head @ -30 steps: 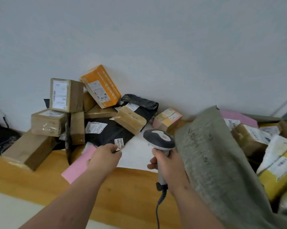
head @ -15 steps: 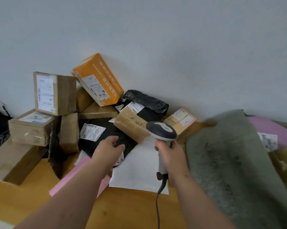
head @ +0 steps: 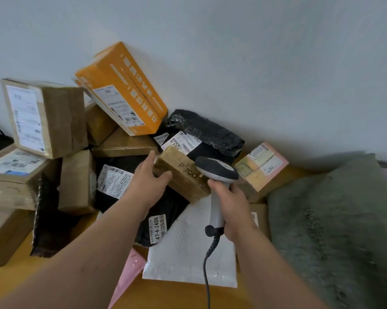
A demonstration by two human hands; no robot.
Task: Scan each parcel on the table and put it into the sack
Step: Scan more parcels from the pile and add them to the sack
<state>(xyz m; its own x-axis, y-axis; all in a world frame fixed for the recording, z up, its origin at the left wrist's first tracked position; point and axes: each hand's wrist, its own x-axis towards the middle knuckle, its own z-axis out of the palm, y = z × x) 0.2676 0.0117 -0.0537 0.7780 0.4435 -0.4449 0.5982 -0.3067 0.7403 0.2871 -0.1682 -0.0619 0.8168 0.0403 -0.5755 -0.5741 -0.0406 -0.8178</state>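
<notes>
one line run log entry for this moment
step: picking next parcel | left hand: grips small brown box | right hand: holds barcode scanner | sack: at right | scan: not yet done

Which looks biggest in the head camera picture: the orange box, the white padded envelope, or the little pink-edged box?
1. Orange box and white padded envelope: these look alike in size, and the envelope is nearer the camera, so no ranking.
2. Pink-edged box: clearly smallest.
</notes>
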